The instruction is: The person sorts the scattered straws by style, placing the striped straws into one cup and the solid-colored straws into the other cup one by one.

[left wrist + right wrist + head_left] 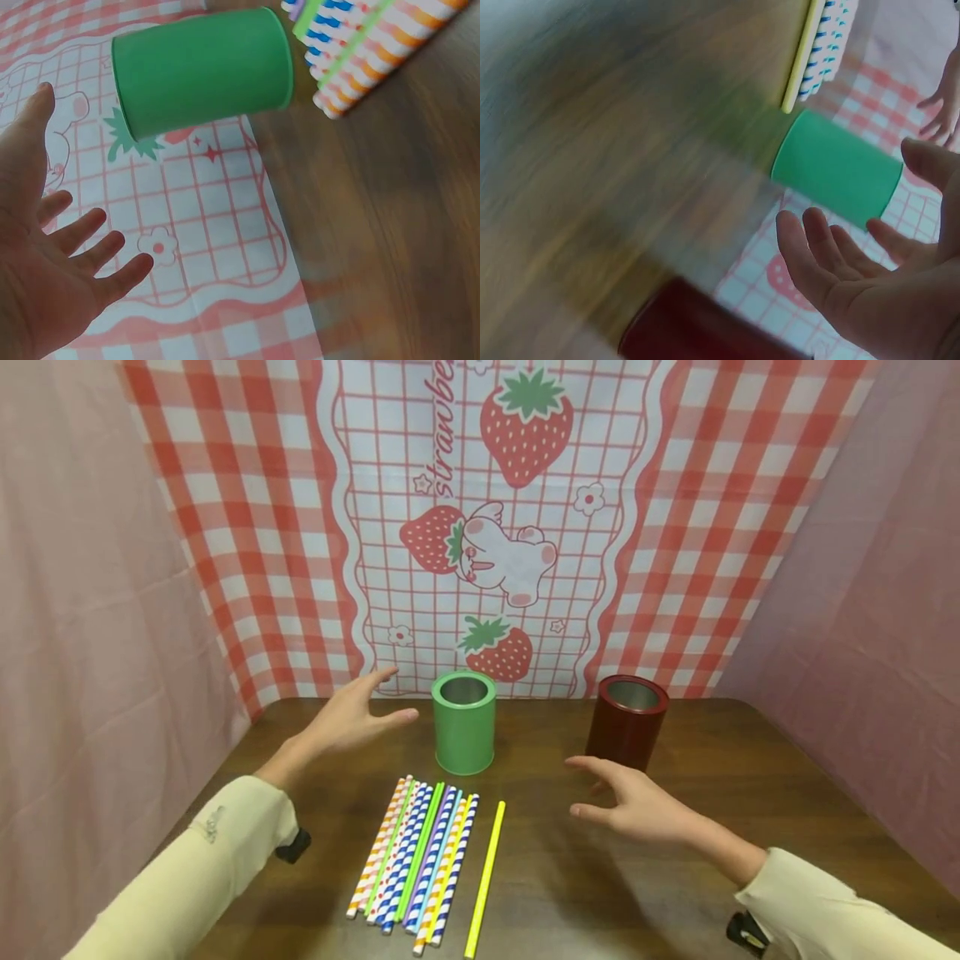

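My left hand point(351, 717) hovers just left of the green can point(465, 735), its fingers and thumb spread and nothing between them. In the left wrist view the same can point(202, 71) lies past the thumb, apart from it. The right hand point(637, 802) hangs over the table in front of the dark red can point(626, 727), fingers loosely extended and holding nothing. Both cans stand upright with open tops. A row of striped and plain paper straws point(416, 860) lies side by side in front of the green can. One yellow straw point(486, 881) lies separately to their right.
The brown wooden table point(540, 860) carries the cans and straws. Behind it hangs a red-and-white checked cloth point(255, 527) with strawberry prints. Pink curtains point(90, 610) hang on both sides. A black wrist strap point(294, 845) shows at the left sleeve.
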`<state>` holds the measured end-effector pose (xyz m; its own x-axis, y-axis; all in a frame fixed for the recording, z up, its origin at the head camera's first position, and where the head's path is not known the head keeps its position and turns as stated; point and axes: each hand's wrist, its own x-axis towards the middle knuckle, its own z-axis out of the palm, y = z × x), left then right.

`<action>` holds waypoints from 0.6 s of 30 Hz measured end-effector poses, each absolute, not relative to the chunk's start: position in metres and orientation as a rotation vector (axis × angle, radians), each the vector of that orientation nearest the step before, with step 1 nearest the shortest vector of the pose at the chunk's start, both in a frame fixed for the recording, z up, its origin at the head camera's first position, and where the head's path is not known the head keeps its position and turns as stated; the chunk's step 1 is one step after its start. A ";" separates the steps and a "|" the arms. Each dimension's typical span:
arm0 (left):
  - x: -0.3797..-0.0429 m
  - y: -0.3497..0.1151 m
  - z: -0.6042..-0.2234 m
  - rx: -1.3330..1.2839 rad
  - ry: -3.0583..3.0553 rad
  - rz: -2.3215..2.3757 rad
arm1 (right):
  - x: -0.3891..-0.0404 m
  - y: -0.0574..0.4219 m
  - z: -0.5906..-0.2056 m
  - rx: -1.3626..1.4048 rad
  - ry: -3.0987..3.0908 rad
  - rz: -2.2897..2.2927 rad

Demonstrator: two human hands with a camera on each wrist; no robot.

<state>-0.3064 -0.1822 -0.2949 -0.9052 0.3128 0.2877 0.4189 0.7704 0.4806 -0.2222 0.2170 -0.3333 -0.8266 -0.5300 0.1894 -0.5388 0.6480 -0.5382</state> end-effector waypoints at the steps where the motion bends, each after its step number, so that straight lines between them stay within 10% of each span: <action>1: -0.308 -0.179 -0.295 -0.578 -2.759 -0.841 | -0.223 0.214 -0.333 0.917 -2.849 0.988; 18: -0.330 -0.135 -0.293 -0.507 -2.686 -1.094 | -0.222 0.160 -0.341 0.171 -2.824 2.194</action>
<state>-0.3299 -0.1345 -0.2934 -0.9219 0.2382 0.3057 0.3840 0.6680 0.6375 -0.2222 0.1603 -0.3407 -0.9011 -0.3319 -0.2791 0.1885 0.2799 -0.9413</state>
